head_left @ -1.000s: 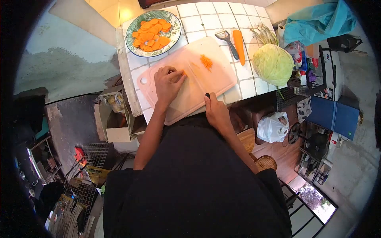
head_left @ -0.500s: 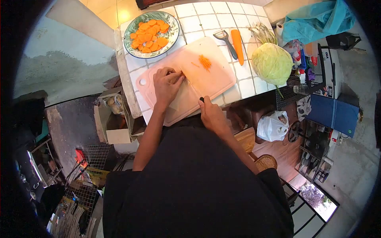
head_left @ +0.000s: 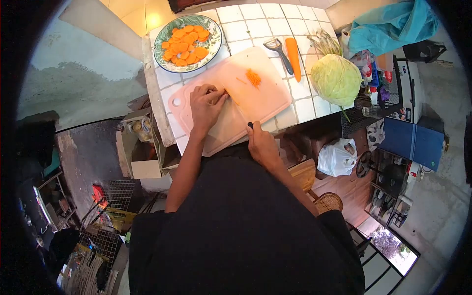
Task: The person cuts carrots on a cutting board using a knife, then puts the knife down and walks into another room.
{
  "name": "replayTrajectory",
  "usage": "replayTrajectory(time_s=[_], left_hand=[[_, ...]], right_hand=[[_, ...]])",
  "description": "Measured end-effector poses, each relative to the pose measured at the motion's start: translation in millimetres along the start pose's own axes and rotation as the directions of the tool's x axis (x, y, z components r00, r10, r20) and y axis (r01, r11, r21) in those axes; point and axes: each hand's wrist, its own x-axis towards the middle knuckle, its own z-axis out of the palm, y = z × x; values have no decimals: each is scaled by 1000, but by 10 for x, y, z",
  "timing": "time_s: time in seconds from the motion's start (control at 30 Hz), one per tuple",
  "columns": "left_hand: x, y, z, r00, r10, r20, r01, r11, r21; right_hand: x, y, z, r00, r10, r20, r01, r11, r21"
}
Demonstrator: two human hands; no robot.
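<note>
My right hand [head_left: 264, 147] is closed round the black handle of a knife [head_left: 250, 125]. Its thin blade runs up and left over the pink cutting board [head_left: 270, 96] to the fingertips of my left hand [head_left: 205, 107]. Those fingers are curled and pressed together on the board; what they pinch is mostly hidden, with only a trace of orange by the tips. Fine carrot strips [head_left: 253, 77] lie in a small heap beyond the blade. On the far left, a patterned plate [head_left: 212, 55] holds many round carrot slices [head_left: 184, 45].
Right of the board lie a peeler [head_left: 280, 53] and a whole carrot [head_left: 293, 59] on the white tiled counter [head_left: 246, 27]. A cabbage [head_left: 336, 79] sits at the counter's right, before a bunch of green stalks [head_left: 324, 43]. A white plastic bag [head_left: 338, 157] is below the counter.
The knife blade shifts very slightly by the left fingertips. Both hands stay in nearly the same place, and the carrot strips look unchanged.
</note>
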Motion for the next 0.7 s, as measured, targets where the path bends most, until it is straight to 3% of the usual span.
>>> replayTrajectory(time_s=[0.7], left_hand=[[11, 15, -29, 1000, 15, -5, -15, 1000, -3]], right_hand=[[-21, 4, 13, 1000, -10, 25, 8, 999, 52]])
